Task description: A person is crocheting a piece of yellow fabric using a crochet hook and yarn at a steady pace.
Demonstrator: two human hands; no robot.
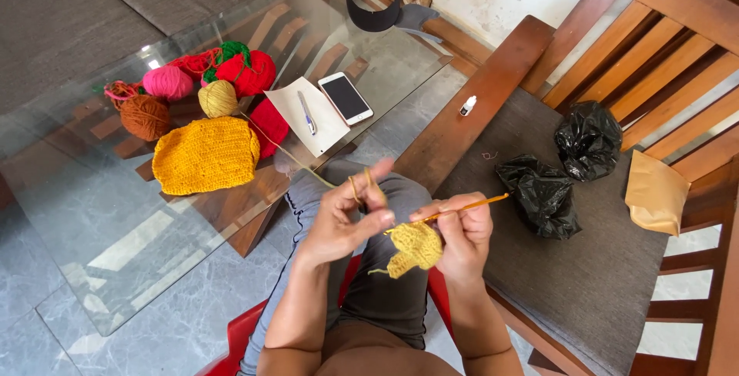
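The small yellow crochet piece hangs between the two hands over the person's lap, at about 6 o'clock from the centre of the view. It looks light, soft and floppy, likely to sag and stretch unless pinched near the working edge, so the top rim beside the hook is probably the sensible place to hold it. The right hand is closed around the orange crochet hook, whose shaft points toward 2 o'clock, and its lower fingers appear to pinch the piece as well. The left hand is half curled, with the yellow strand looped over its raised fingers; the strand is thin and probably slips easily, so tension would come from that wrap. It runs off toward 10 o'clock to the pale yellow yarn ball on the glass desk, beside a larger yellow crocheted panel. The hook's tip is hidden behind the fingers and the piece, so the stitch itself cannot be made out. Whether the left thumb touches the piece is hard to tell. The contents of the black plastic bags at 3 o'clock on the bench cushion are concealed.
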